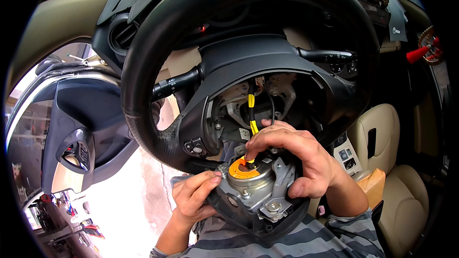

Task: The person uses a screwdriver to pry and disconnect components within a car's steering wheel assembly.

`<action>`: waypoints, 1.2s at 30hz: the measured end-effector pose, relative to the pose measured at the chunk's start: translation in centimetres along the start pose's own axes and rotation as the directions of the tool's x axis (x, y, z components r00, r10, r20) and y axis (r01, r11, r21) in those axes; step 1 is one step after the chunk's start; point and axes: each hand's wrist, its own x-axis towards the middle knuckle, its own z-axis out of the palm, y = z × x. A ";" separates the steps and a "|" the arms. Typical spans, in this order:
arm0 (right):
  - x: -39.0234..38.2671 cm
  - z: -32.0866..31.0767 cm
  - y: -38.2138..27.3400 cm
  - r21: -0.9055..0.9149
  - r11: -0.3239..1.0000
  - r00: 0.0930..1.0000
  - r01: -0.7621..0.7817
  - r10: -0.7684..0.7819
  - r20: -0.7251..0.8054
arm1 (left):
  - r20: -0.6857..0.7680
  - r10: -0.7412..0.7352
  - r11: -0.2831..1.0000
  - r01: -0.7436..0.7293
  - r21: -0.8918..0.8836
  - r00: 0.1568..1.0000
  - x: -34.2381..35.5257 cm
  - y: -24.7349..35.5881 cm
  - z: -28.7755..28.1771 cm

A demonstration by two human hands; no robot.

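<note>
An airbag module [256,181], its metal back facing up, rests against my striped shirt below the steering wheel [148,33]. It has a round metal can, an orange ring label [237,170] and metal brackets. My left hand [191,196] grips the module's left edge, thumb and fingertips closed near a stud. Over the module arches my right hand [308,155], its fingertips bent onto a small yellow connector [246,159] at the ring's centre; its thumb lies apart by the right bracket. A yellow and black cable [252,107] runs down from the wheel's open hub to the connector, partly behind my fingers.
Stalks stick out left [177,83] and right [327,56] behind the wheel. The driver's door [86,124] stands open at left. A beige passenger seat [401,186] and a brown box-like object [373,186] are at right.
</note>
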 end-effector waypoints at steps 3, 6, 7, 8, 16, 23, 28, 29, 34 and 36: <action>0.1 0.0 -0.1 0.000 1.000 1.000 -0.007 0.007 -0.010 | 0.002 0.000 1.000 0.000 0.027 1.000 0.1 0.1 0.1; 0.2 -0.3 0.0 0.010 1.000 1.000 -0.014 0.015 -0.017 | -0.008 0.004 0.999 -0.004 0.032 1.000 0.2 0.2 0.3; 0.1 -0.4 0.0 0.013 1.000 1.000 -0.017 0.017 -0.018 | -0.013 0.011 0.999 -0.010 0.031 1.000 0.3 0.2 0.4; -0.1 -0.4 0.0 0.014 1.000 0.999 -0.015 0.015 -0.029 | -0.013 0.011 1.000 -0.010 0.030 1.000 0.2 0.1 0.5; -0.1 -0.8 0.4 0.008 1.000 1.000 0.024 -0.024 -0.017 | -0.001 0.034 0.999 -0.034 0.034 0.999 0.1 0.1 0.9; -0.2 -0.6 0.4 0.037 0.999 0.999 0.009 -0.007 -0.039 | -0.008 0.033 0.999 -0.032 0.016 0.999 0.3 0.2 1.1; -0.5 -0.6 0.2 0.045 0.999 0.998 -0.021 0.023 -0.055 | -0.008 0.035 0.999 -0.035 0.005 0.999 0.3 0.2 1.1; -0.7 -0.9 0.1 0.006 1.000 1.000 -0.011 0.011 -0.027 | -0.011 0.035 0.999 -0.035 0.004 0.999 0.4 0.3 1.1; -0.4 -1.4 0.5 -0.045 0.998 0.997 0.046 -0.043 0.065 | 0.006 0.053 0.999 -0.053 0.011 0.999 0.4 0.4 1.1; -0.7 -0.9 0.4 -0.018 1.000 1.000 0.023 -0.023 0.022 | 0.002 0.057 0.998 -0.057 0.006 0.998 0.5 0.4 1.2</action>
